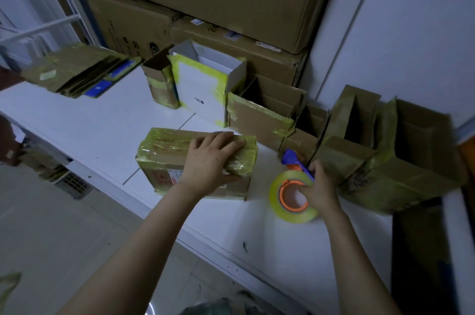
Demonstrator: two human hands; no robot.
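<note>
Your left hand spread flat on the taped parcel near the worktop front edge, your right hand gripping the tape dispenser just beside it, fingers seemingly curled through the roll, open boxes lining the back edge.

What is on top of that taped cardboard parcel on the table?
The left hand lies flat on the parcel, over its yellowish tape. The cardboard beneath the palm is covered, and the sealed parcel hides its contents.
</note>
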